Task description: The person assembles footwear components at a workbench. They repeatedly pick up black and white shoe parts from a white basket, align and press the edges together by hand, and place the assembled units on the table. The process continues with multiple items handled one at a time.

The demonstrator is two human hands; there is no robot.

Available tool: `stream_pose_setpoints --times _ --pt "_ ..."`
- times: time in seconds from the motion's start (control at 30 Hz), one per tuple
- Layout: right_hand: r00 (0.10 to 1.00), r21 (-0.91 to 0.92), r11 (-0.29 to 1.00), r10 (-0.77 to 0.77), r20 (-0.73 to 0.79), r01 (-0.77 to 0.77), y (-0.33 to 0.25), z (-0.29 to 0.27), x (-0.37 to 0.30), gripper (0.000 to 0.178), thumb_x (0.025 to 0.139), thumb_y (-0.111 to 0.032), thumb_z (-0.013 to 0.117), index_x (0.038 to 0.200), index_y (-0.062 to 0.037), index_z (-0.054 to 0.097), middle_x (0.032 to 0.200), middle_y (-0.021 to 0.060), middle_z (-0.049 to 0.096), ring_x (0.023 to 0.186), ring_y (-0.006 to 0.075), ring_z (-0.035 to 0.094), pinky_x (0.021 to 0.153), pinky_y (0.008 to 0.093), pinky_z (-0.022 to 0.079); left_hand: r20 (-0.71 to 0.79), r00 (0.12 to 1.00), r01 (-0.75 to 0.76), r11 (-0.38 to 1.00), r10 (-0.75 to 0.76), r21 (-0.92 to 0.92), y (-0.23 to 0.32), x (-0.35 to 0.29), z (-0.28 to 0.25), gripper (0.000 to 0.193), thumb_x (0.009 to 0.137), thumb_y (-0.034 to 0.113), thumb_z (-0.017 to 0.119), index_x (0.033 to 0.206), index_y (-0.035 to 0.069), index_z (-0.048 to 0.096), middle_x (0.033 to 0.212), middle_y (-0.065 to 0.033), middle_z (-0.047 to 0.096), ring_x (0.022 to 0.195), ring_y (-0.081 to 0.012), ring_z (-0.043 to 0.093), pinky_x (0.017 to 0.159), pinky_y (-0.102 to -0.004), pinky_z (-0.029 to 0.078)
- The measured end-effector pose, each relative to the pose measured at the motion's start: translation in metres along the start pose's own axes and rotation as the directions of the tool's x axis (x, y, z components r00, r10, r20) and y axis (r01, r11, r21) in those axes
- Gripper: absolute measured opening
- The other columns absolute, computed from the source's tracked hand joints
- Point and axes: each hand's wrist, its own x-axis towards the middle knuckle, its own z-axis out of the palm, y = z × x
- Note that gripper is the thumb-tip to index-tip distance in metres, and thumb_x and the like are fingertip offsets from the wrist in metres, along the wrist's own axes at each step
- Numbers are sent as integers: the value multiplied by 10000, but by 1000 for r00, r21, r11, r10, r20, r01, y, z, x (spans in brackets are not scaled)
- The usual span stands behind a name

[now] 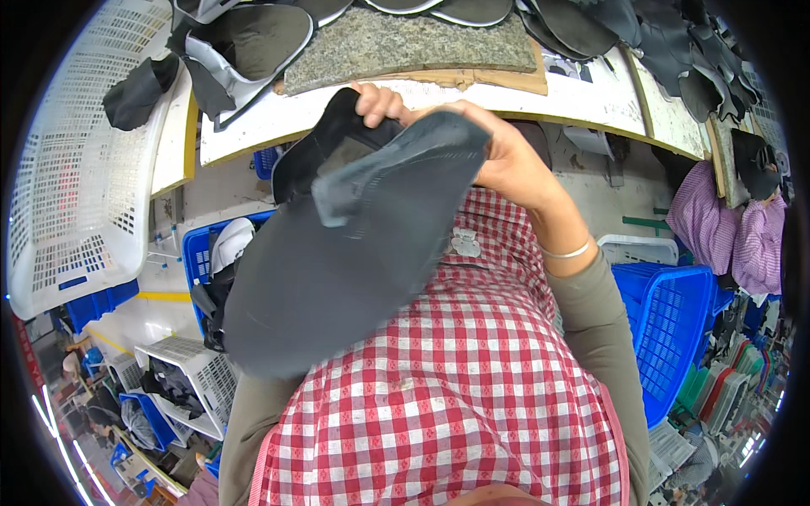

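A large black shoe upper (337, 278) hangs in front of my chest, with its broad, smooth face toward me. It is folded over near the top, where a dark inner side and stitch-like marks show; parts are smeared by motion. My right hand (506, 160) comes in from the right and is closed on the piece's upper right edge, some fingers hidden behind it. My left hand (380, 105) shows only curled fingers gripping the top edge; the rest of it and its forearm are behind the black piece.
A white worktable (591, 101) lies ahead, bearing a stone slab (413, 42) and several black uppers (253, 42). At left stands a white basket (80, 169); blue crates (666, 337) flank me. Another person's checked sleeve (704, 207) is at right.
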Motion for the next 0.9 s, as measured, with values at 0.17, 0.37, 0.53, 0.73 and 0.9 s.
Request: stream_pose_setpoints --times 0.17,0.37,0.53,0.73,0.9 --pt "975 71 991 -129 181 118 -2 -52 -12 209 904 -160 777 991 -28 641 963 40 626 861 119 588 776 277 509 -679 702 380 694 215 612 43 -29 81 477 1029 389 608 1314 7 611 1257 -131 649 1247 -231 580 1061 -373 474" --pt "874 -264 945 287 392 -192 -1 -81 -8 218 930 -176 772 956 -10 635 923 9 600 851 102 555 783 282 481 -331 914 391 288 -235 874 30 -2 120 364 1002 299 662 1240 23 654 1105 -65 688 985 -123 603 900 -286 496" --pt "892 -272 920 356 278 -282 -20 -62 -9 329 850 -150 838 1079 -28 637 978 16 627 872 90 648 782 234 556 -435 872 489 454 -226 745 -12 5 115 173 1003 171 683 1043 3 686 865 27 634 790 -52 529 723 -240 455" --pt "952 -690 722 246 182 -55 -30 -38 -15 442 710 -202 887 1028 -34 630 919 104 610 873 317 604 738 394 502 -883 462 590 714 85 377 9 -35 109 246 976 -26 541 1132 -24 732 1027 -109 765 810 -173 741 746 -322 600" --pt "967 -647 762 167 195 -1 -33 -36 -11 461 678 -171 892 1032 -40 628 933 112 616 887 335 609 762 398 501 -830 517 700 455 208 550 56 -61 157 180 984 170 647 1065 17 697 916 -27 688 804 -93 599 740 -238 480"
